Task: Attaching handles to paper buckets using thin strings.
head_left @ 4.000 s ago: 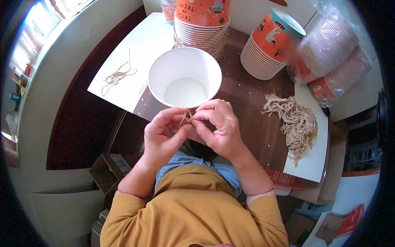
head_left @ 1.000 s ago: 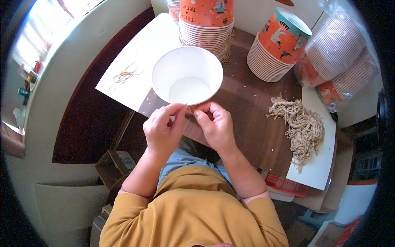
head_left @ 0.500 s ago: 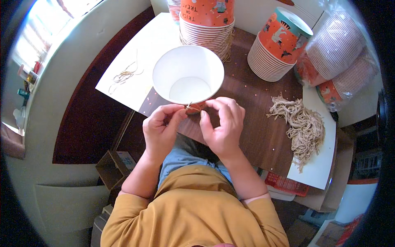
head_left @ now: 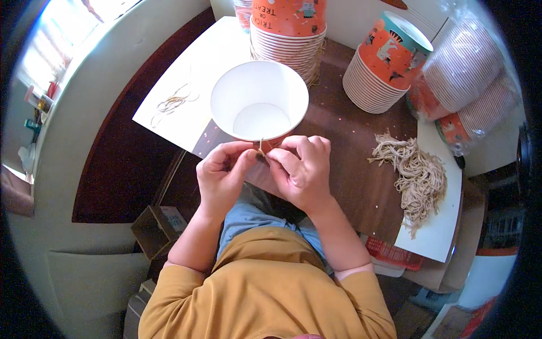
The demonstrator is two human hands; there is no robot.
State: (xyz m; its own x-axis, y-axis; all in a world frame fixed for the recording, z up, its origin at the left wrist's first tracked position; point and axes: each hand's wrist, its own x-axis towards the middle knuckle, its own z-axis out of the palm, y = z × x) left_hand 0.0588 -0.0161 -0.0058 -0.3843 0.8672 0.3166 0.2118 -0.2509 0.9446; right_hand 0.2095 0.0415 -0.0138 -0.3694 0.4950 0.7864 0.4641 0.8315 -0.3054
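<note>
A paper bucket (head_left: 254,85), white inside and orange outside, stands upright at the table's near edge. Just below its near rim, both hands pinch a thin tan cord (head_left: 261,146), and a short piece of it sticks up against the rim. My left hand (head_left: 224,172) has its thumb and forefinger closed on the left part of the cord. From the other side, my right hand (head_left: 302,172) grips it with thumb and forefinger, the fingertips almost meeting those of the left. How the cord attaches to the bucket is hidden by the fingers.
A bundle of tan cords (head_left: 418,175) lies on the right of the brown table (head_left: 350,186). Behind are stacked orange buckets (head_left: 288,42), another stack (head_left: 378,79) and plastic-wrapped stacks (head_left: 463,68). Loose cord pieces (head_left: 174,103) rest on a white board (head_left: 152,121).
My right hand has moved left, its thumb and forefinger closing together near the left fingertips. The cord now stands up between them. My left hand has barely moved.
</note>
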